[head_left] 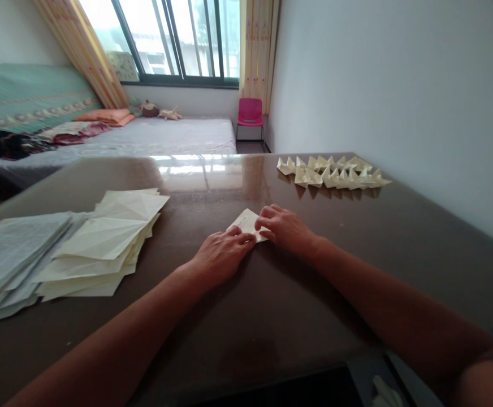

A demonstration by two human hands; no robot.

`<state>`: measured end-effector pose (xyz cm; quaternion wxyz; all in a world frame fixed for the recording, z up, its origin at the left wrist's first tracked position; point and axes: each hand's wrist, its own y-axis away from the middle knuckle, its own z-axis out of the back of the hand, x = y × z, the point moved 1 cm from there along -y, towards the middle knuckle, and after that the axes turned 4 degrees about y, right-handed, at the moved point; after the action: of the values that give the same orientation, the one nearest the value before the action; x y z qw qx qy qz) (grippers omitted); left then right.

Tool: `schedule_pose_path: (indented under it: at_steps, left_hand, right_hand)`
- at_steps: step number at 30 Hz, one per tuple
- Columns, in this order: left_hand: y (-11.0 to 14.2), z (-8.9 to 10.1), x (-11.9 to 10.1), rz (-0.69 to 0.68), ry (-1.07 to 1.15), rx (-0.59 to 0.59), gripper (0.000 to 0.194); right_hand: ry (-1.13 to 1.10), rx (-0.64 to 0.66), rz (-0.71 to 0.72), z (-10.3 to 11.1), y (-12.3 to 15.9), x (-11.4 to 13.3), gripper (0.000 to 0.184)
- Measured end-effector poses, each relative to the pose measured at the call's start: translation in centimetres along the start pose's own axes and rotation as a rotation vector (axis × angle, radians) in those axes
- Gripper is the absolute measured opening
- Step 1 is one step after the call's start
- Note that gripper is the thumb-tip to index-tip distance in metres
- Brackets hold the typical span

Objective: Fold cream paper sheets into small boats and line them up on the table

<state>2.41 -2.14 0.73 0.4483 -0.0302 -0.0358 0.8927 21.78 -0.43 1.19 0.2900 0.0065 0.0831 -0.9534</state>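
A small folded piece of cream paper point(247, 219) with a little printing lies flat on the brown table, in the middle of the view. Its near left edge is under the curled fingers of my left hand point(223, 252), thumb and fingertips together at the near corner. From the right, my right hand point(286, 226) grips the paper's right side with bent fingers. The fingertips of both hands almost meet, and they cover much of the paper.
On the left lie a stack of creased cream sheets point(106, 232) and a pile of greyish printed paper point(17, 249). Rows of pointed folded paper pieces point(335, 172) stand at the far right. Beyond the glossy table point(212, 192) are a bed point(187, 133) and a pink chair point(250, 113).
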Motion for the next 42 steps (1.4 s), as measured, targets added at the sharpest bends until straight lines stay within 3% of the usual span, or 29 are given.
schedule_pose_path:
  at_steps: [2,4,9,13,15,18,24,32,42]
  left_hand:
    - [0.0,0.1,-0.1,0.007,-0.013,0.005,0.034]
    - [0.0,0.1,-0.1,0.007,-0.023,0.005,0.034]
    - [0.0,0.0,0.1,-0.007,-0.040,-0.004,0.033]
    - [0.0,-0.2,0.1,-0.021,-0.062,-0.023,0.032]
    - [0.0,-0.4,0.1,-0.020,-0.072,-0.040,0.031]
    - [0.0,-0.5,0.2,-0.025,-0.069,-0.059,0.030]
    - [0.4,0.4,1.7,0.064,-0.071,-0.064,0.034]
    - [0.6,0.7,2.4,0.050,-0.107,-0.037,0.035]
    - [0.1,0.6,2.3,0.043,-0.114,0.041,0.022]
  right_hand:
    - [0.075,0.089,0.122,0.8,0.5,0.7,0.013]
    - [0.138,0.151,0.148,1.5,1.3,1.6,0.018]
    - [0.243,0.286,0.009,2.8,2.7,3.4,0.025]
    - [0.273,0.383,-0.114,3.7,3.0,3.0,0.022]
    - [0.281,0.306,-0.145,3.9,2.7,2.6,0.021]
    - [0.258,0.137,-0.078,3.5,2.2,2.4,0.023]
    - [0.193,0.169,0.033,1.1,1.1,1.7,0.021]
    - [0.142,0.034,0.082,0.1,-0.1,-1.2,0.016]
    - [-0.120,-0.098,0.153,-2.2,-0.6,-3.1,0.021]
